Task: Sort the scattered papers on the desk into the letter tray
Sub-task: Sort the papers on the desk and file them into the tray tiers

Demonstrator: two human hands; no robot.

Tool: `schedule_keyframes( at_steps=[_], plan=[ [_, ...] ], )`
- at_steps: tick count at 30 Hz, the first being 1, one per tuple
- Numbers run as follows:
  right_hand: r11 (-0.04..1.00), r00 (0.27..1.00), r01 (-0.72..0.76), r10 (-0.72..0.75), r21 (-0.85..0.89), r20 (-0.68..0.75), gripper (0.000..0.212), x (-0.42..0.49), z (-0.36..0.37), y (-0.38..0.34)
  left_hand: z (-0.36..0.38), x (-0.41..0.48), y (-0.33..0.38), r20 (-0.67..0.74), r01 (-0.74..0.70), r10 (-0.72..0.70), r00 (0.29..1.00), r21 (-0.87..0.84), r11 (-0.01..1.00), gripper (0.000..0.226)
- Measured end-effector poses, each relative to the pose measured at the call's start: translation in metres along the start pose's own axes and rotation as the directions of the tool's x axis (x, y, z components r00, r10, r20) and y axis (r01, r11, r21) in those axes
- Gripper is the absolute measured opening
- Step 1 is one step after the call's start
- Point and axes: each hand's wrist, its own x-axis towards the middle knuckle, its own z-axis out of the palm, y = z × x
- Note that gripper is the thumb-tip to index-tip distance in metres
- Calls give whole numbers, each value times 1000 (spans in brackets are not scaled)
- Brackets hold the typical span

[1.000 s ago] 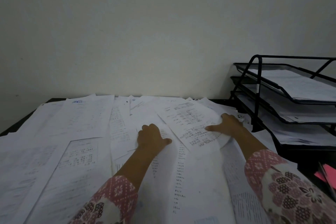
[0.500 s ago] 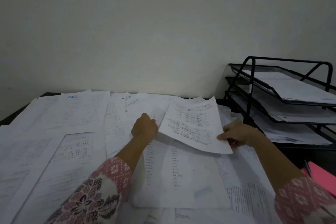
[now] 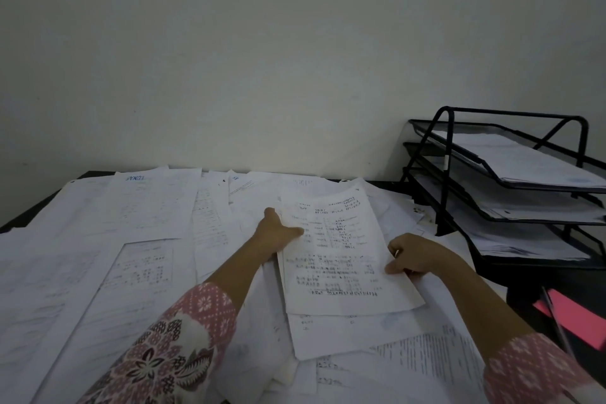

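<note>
Left hand point(image 3: 277, 233) newly on sheet point(image 3: 341, 256)

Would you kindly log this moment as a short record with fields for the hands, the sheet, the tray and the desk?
left hand: grips the left edge of the sheet, thumb on top
right hand: pinches the right edge of the sheet
sheet: printed, held over the pile
papers: loose, overlapping, covering most of the desk
tray: black, three tiers, at right, paper in every tier
pink item: right edge, below the tray
</note>
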Motion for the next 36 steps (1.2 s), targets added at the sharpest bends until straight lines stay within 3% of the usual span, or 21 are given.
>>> schedule_keyframes(
  at_steps=[4, 6, 10, 13, 16, 19, 22, 25, 28, 31, 34, 36],
  plan=[
    [1000, 999, -25, 25, 10, -40, 30, -1, -1, -5, -6, -5, 1, 40, -48, 45, 998, 69, 996, 68],
    [982, 994, 20, 1, 187, -112, 16, -1, 1, -7, -9, -7, 1, 46, -77, 75, 996, 53, 996, 70],
    [801, 981, 120, -4, 587, -195, 33, -1, 7, -11, -16, -9, 0, 67, -93, 101, 993, -114, 989, 70],
    [740, 985, 122, -9, 661, -173, 36, -2, 9, -8, -21, -10, 1, 93, -87, 114, 989, -253, 963, 63],
    [636, 993, 122, -75, 762, -96, 23, -3, 12, -9, -26, -14, 7, 63, -91, 123, 990, -366, 926, 47],
    [611, 987, 163, -98, 775, -130, 19, 0, 14, -15, -30, -15, 9, 70, -5, 46, 997, -494, 870, 37],
    [610, 971, 224, -77, 760, -225, 13, 2, 13, -22, -34, -20, 5, 164, 102, -55, 985, -296, 950, 48],
    [587, 960, 258, -67, 768, -272, 12, 1, 10, -27, -33, -25, 0, 134, 63, -41, 990, -164, 984, 49],
    [521, 963, 266, -104, 811, -249, 15, -5, 7, -32, -35, -28, 1, 99, 49, -22, 995, -274, 960, 56],
    [682, 981, 188, -93, 706, -172, 13, -10, 10, -34, -38, -28, 2, 89, 60, -28, 996, -380, 923, 57],
    [634, 987, 159, -122, 757, -105, 23, -8, 15, -38, -46, -31, 3, 97, 62, -24, 995, -411, 909, 58],
    [626, 984, 181, -117, 758, -138, 32, -6, 18, -44, -55, -34, 3, 77, 43, -16, 997, -365, 930, 55]
  ],
)
